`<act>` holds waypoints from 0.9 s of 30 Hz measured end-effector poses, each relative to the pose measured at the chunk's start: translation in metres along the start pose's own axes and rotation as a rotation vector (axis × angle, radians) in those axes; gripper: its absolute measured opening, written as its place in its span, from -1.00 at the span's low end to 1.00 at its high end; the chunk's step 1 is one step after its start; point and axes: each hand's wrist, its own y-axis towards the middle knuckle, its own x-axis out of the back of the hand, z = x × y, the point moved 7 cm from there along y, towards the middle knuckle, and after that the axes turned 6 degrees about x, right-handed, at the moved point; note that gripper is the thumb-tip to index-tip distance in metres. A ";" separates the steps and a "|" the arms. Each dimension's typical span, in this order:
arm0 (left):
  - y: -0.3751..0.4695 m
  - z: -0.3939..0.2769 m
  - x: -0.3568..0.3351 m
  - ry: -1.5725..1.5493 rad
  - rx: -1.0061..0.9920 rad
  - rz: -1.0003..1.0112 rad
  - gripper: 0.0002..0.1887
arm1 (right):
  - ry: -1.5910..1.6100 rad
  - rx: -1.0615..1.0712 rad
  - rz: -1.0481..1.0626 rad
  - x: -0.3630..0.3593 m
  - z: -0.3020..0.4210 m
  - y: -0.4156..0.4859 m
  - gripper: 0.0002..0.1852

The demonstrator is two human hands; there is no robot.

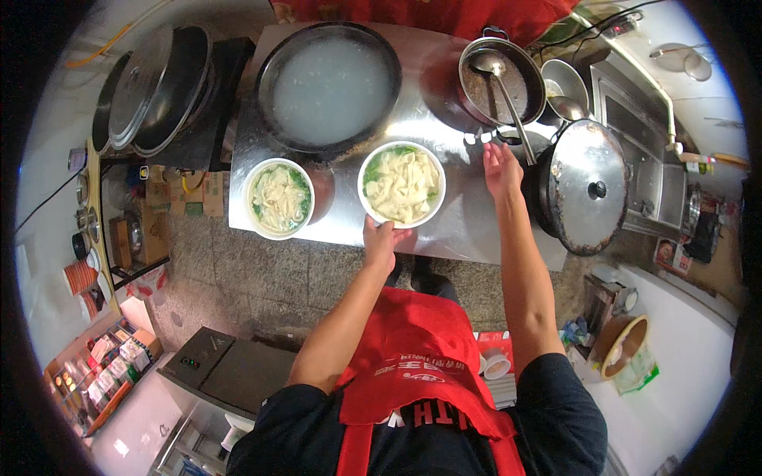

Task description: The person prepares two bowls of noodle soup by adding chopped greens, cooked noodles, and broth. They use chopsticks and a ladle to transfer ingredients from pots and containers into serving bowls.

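Note:
My left hand (381, 241) is at the near side of a white bowl (361, 193), its thumb and fingers against the wall. Folded wontons (402, 184) and green leaves fill this bowl in broth. Left of it stands another white bowl (275, 233) with wontons (280, 197) and greens, apart from both hands. My right hand (503, 172) is raised over the steel table with fingers spread and nothing visible in it. It is closest to the handle of a metal ladle (515, 113), which rests in a pot (542, 104) of brown liquid.
A wide pan (262, 89) of cloudy liquid sits at the back of the steel table (464, 220). At right are a dark lidded pot (586, 184), a smaller metal pot (584, 83) and a sink (634, 154). Large woks (190, 89) stand at left. Behind me is a dark-topped cabinet (232, 369).

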 end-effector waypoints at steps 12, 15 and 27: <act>-0.020 0.031 0.011 -0.032 0.024 0.007 -0.50 | 0.034 -0.024 -0.064 -0.002 -0.012 0.044 -0.79; -0.024 0.037 0.011 -0.024 0.019 0.014 -0.50 | 0.029 0.003 -0.070 -0.002 -0.017 0.033 -0.81; -0.039 0.053 0.023 0.074 0.054 -0.001 -0.46 | -0.049 -0.038 -0.009 0.024 -0.038 -0.023 -0.81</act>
